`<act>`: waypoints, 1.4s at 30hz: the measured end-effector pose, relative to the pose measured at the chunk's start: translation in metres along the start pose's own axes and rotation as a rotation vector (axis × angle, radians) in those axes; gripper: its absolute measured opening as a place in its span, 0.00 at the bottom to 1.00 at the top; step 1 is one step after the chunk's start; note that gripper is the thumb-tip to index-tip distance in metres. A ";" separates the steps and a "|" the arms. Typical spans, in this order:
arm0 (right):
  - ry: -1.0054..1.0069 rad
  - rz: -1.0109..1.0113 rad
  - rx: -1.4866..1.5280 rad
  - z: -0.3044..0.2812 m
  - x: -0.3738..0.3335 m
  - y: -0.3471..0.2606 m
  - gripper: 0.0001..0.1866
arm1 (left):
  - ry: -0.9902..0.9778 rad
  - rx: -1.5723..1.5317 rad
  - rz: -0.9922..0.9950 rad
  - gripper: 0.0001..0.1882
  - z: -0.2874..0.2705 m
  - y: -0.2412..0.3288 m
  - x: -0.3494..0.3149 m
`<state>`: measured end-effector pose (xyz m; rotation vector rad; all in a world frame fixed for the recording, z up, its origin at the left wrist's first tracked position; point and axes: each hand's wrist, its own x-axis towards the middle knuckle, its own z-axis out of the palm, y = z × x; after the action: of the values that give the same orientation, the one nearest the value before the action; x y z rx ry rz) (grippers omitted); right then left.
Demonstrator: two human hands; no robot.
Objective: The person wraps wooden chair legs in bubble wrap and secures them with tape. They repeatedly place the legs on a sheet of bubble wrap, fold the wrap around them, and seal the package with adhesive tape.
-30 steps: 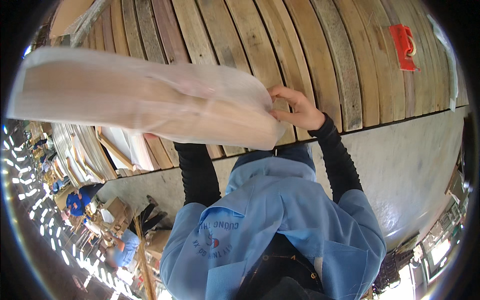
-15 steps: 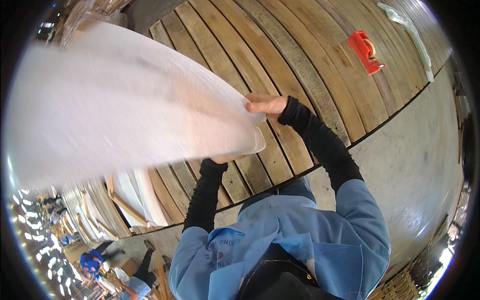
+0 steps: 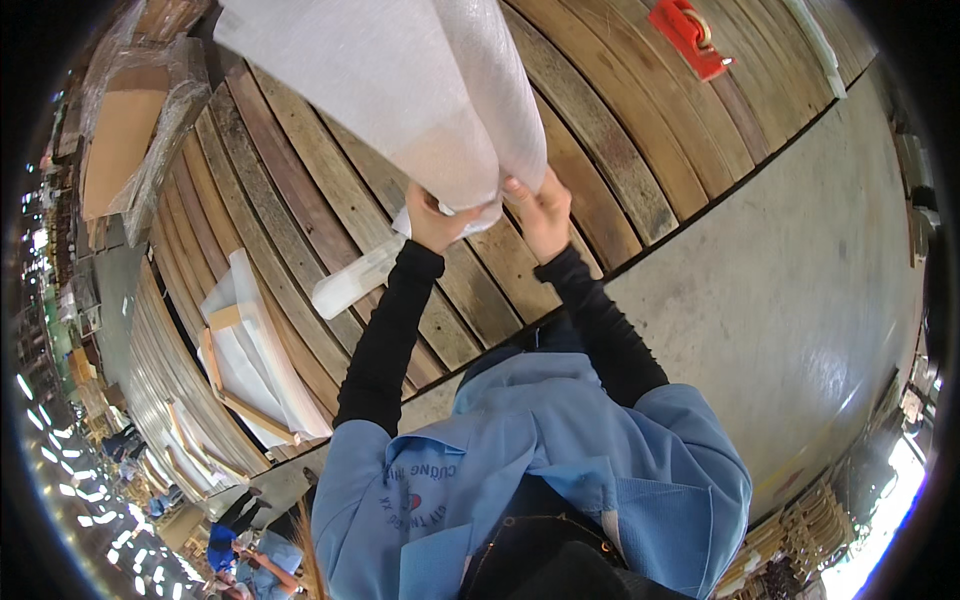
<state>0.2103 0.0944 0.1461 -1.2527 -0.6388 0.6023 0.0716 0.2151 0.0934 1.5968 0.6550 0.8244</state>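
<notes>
A large sheet of thin white packing foam (image 3: 370,85) stretches away from me over the slatted wooden table (image 3: 470,290), with one side folded or curled over. My left hand (image 3: 433,222) grips its near end, the fingers partly hidden by the foam. Close by on the right, my right hand (image 3: 545,212) pinches the same end, thumb on top. Beside my left hand lies a narrow folded strip of white foam (image 3: 355,280) on the slats.
A red tape dispenser (image 3: 690,38) sits at the far right of the table, near a long pale strip (image 3: 818,45). Wooden frames with white foam (image 3: 262,365) lie at the left. Cardboard in plastic wrap (image 3: 125,140) stands far left. Two people (image 3: 250,555) are at lower left.
The foam sheet has swung from the left to straight ahead, its near end drawn together between my hands. My left hand has come out from under it. The narrow foam strip now shows.
</notes>
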 end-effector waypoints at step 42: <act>-1.915 0.742 1.033 -0.083 0.117 0.036 0.30 | -0.166 -0.907 0.222 0.05 0.054 0.242 0.005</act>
<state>0.3483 0.1317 0.1080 0.5130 -1.0686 2.4063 0.1121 0.1444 0.3278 0.8883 -0.0515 0.9508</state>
